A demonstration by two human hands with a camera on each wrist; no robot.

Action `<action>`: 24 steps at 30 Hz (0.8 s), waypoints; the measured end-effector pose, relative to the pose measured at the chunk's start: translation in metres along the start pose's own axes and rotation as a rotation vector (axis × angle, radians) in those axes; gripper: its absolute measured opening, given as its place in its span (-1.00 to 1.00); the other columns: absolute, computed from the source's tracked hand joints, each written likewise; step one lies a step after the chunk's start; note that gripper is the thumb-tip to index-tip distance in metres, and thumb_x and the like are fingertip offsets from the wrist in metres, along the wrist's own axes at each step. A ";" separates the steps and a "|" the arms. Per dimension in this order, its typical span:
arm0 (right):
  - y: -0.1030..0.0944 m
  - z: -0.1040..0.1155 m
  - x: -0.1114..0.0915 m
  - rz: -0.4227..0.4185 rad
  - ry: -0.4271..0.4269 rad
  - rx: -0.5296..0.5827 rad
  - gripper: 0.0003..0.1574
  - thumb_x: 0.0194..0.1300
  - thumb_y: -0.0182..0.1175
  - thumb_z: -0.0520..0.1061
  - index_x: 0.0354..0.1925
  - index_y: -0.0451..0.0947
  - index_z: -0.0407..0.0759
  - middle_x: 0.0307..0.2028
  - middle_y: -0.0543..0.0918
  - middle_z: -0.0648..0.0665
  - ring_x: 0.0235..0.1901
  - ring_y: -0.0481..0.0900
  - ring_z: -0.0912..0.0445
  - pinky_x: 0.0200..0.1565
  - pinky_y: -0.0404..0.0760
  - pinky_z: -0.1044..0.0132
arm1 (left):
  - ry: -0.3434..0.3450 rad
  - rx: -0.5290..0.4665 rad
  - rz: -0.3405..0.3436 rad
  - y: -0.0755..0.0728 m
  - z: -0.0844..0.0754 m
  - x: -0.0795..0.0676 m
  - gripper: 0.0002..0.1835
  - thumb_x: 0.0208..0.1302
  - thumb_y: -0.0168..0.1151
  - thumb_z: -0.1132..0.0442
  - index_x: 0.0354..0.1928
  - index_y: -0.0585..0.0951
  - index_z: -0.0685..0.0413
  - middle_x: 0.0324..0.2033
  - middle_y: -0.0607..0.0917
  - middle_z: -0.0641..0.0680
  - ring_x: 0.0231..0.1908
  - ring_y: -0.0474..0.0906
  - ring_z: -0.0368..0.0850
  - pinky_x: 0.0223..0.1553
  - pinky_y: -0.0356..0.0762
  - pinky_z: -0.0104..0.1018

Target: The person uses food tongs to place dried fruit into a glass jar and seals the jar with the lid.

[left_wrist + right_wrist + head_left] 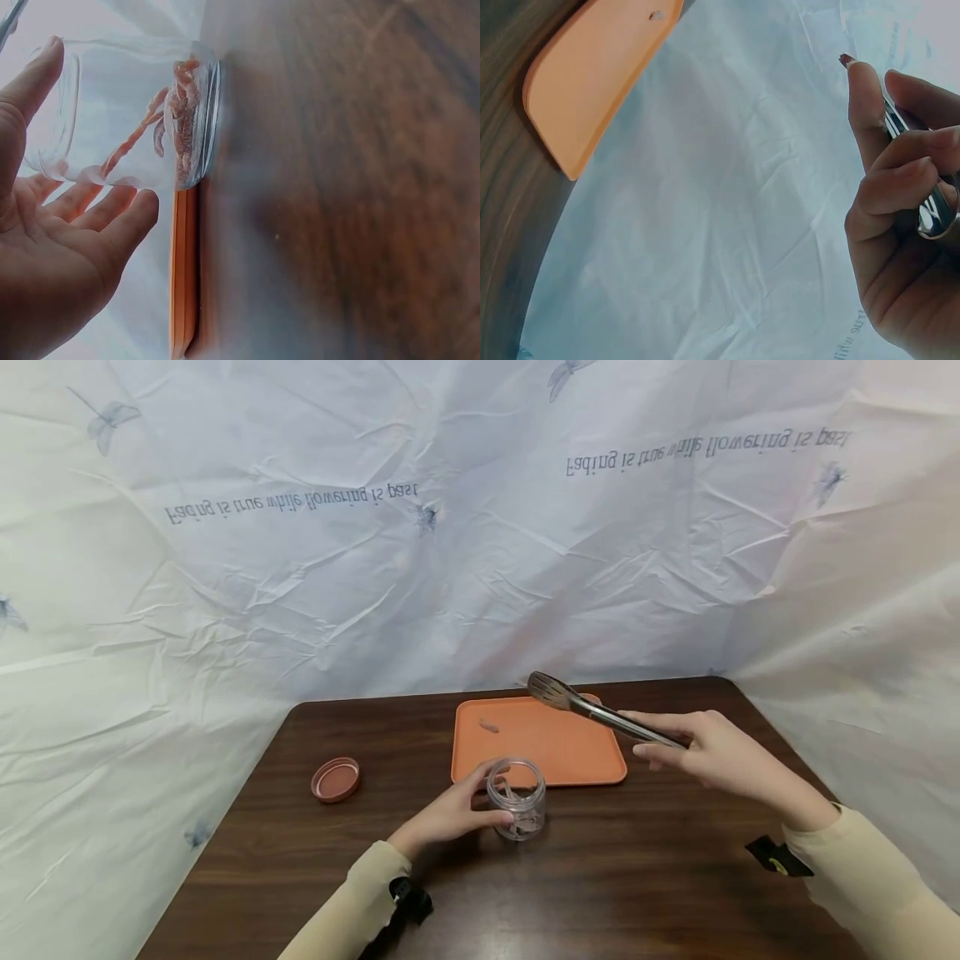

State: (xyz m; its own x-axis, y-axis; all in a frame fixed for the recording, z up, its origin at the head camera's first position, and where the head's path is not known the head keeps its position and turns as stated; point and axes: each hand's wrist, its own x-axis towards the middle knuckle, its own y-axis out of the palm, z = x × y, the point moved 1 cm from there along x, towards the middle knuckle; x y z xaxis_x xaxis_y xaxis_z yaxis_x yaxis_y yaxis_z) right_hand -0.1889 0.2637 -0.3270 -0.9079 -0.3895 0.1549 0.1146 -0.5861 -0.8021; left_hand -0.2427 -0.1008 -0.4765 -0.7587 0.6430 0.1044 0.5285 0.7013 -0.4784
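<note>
Dark table (637,885) bore orange tray (551,752); left hand (450,812) held clear jar (531,814) containing reddish strips (184,120); right hand (712,752) gripped raised metal tongs (611,718).

Head view faces forward and down; wrist views sit close, tilted; head and left share the jar (522,803).

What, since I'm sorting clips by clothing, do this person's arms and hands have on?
The left sleeve and right sleeve are cream. Each has a black attachment near its end, the right one showing a yellow mark. The left hand and right hand are ungloved.
</note>
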 end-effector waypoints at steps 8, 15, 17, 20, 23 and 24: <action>0.007 0.000 -0.005 0.044 -0.033 -0.012 -0.36 0.38 0.27 0.23 0.38 0.44 0.36 -0.44 0.72 0.21 -0.75 0.37 0.21 -0.69 0.44 0.31 | -0.002 0.011 -0.024 -0.003 0.003 0.000 -0.12 0.36 0.37 0.10 0.58 0.09 -0.25 0.51 0.23 0.01 0.41 0.30 -0.10 0.34 0.40 -0.11; 0.011 -0.005 -0.006 0.094 -0.071 0.015 -0.35 0.37 0.29 0.20 0.35 0.52 0.08 -0.44 0.71 0.21 -0.57 0.56 0.23 -0.58 0.48 0.34 | -0.013 0.002 -0.024 -0.003 0.001 0.002 -0.10 0.37 0.36 0.10 0.60 0.05 -0.17 0.52 0.22 0.02 0.41 0.30 -0.11 0.34 0.40 -0.11; 0.014 -0.006 -0.006 0.115 -0.075 0.026 -0.35 0.37 0.29 0.21 0.34 0.53 0.06 -0.45 0.70 0.18 -0.52 0.58 0.24 -0.57 0.46 0.35 | -0.020 0.005 -0.025 -0.002 0.001 0.002 -0.09 0.37 0.36 0.10 0.60 0.05 -0.18 0.52 0.22 0.01 0.41 0.30 -0.11 0.33 0.40 -0.11; 0.019 -0.008 -0.006 0.141 -0.053 0.027 -0.37 0.34 0.30 0.24 0.32 0.55 0.17 -0.49 0.63 0.17 -0.64 0.40 0.27 -0.62 0.38 0.37 | -0.020 0.004 -0.027 0.000 0.001 0.003 -0.09 0.36 0.37 0.13 0.60 0.04 -0.21 0.52 0.20 0.02 0.42 0.30 -0.07 0.33 0.40 -0.07; 0.022 -0.010 -0.007 0.162 -0.036 0.018 -0.39 0.32 0.31 0.27 0.29 0.56 0.26 -0.58 0.49 0.17 -0.71 0.17 0.30 -0.64 0.32 0.39 | -0.004 0.005 -0.027 0.001 0.001 0.005 -0.08 0.36 0.37 0.16 0.59 0.04 -0.26 0.53 0.19 0.03 0.42 0.30 -0.03 0.34 0.40 -0.05; 0.023 -0.010 -0.007 0.170 -0.049 0.014 -0.39 0.32 0.31 0.27 0.29 0.56 0.24 -0.58 0.48 0.18 -0.70 0.18 0.31 -0.64 0.30 0.39 | 0.001 0.005 -0.026 0.001 0.001 0.006 -0.08 0.36 0.37 0.17 0.59 0.04 -0.28 0.53 0.19 0.03 0.42 0.30 -0.03 0.34 0.39 -0.04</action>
State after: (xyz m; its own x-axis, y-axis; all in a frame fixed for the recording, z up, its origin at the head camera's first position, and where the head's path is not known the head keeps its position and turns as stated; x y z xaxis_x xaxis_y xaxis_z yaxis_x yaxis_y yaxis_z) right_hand -0.1845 0.2604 -0.3523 -0.8546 -0.5173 0.0458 0.2703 -0.5184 -0.8113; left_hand -0.2463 -0.0963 -0.4771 -0.7719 0.6248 0.1172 0.5067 0.7161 -0.4800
